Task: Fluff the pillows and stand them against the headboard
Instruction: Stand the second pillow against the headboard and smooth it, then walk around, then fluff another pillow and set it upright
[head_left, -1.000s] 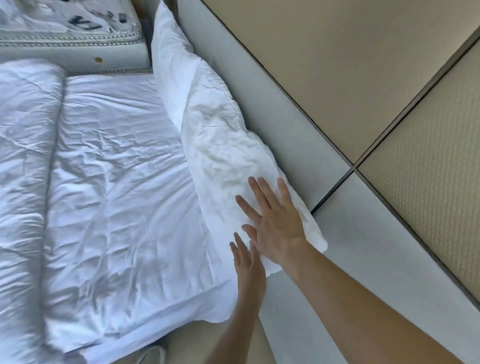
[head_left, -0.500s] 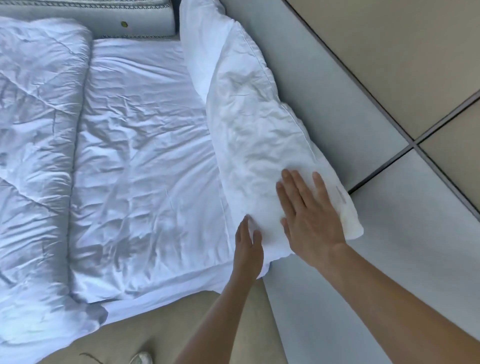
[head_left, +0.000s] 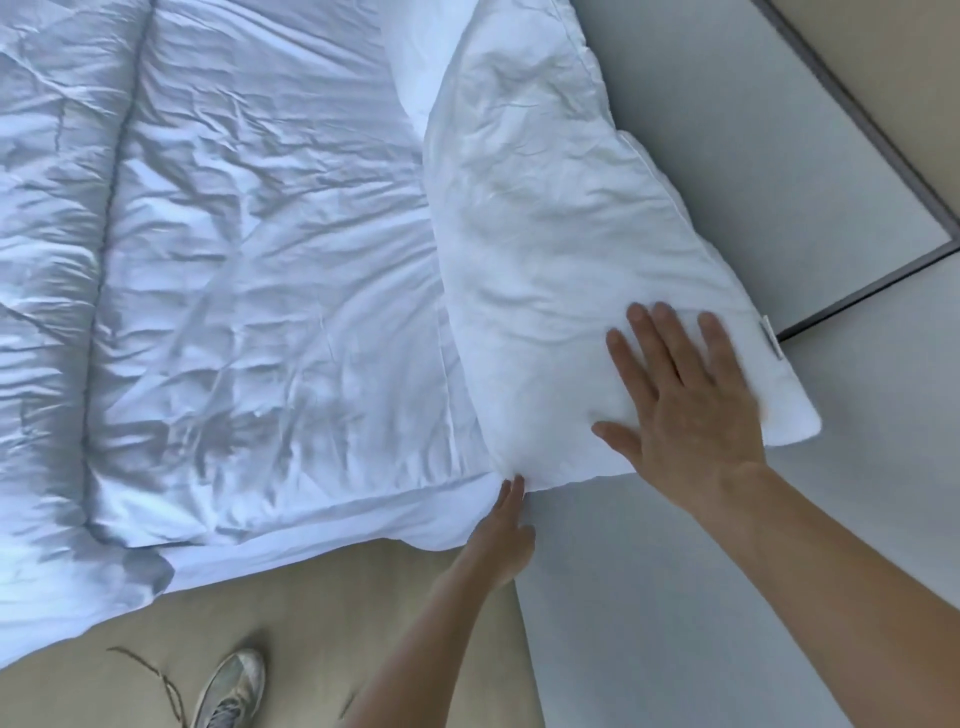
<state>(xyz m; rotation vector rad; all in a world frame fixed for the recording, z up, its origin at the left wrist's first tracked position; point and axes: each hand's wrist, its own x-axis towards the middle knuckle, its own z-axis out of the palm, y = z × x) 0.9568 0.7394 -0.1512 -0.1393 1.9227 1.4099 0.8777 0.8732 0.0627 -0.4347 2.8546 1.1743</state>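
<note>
A crumpled white pillow (head_left: 550, 223) leans along the pale grey headboard panel (head_left: 737, 156) at the right side of the bed. A second white pillow (head_left: 415, 57) shows behind it at the top, mostly hidden. My right hand (head_left: 685, 395) lies flat on the near end of the front pillow, fingers spread, holding nothing. My left hand (head_left: 506, 530) reaches up to the pillow's lower near corner, its fingertips touching the fabric at the mattress edge; whether it pinches the corner is unclear.
A wrinkled white sheet (head_left: 270, 249) covers the mattress, with a rolled white duvet (head_left: 47, 260) along the left. Below the bed edge lie beige floor (head_left: 322, 613), my shoe (head_left: 228, 691) and a thin cord (head_left: 150, 675). A dark frame (head_left: 872, 280) divides the wall panels.
The view has dropped and moved closer. My right hand stays flat on the pillow's near end. My left hand has slid lower, from the pillow's side to its bottom corner.
</note>
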